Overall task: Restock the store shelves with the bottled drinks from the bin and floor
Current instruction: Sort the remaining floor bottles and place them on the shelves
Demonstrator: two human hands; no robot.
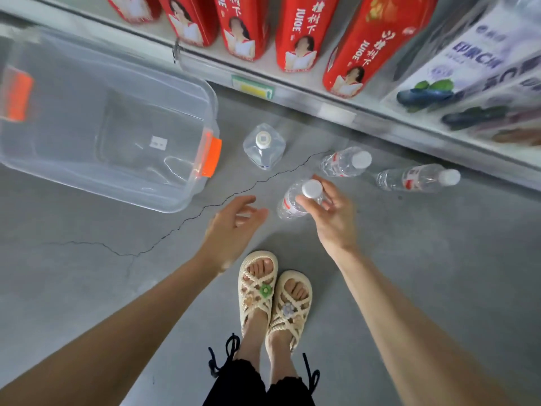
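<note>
Right hand (330, 213): fingers pinching capped neck of water bottle (291, 202); red-white label unreadable; centre, over floor (87, 288).
Left hand (234, 222): fingers loosely spread, just left of bottle.
Shelf cartons (295, 33): red, "JUICE", far.

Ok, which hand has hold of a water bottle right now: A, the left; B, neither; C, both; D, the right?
D: the right hand grips a water bottle just below its white cap, while the left hand is open beside it and holds nothing.
</note>
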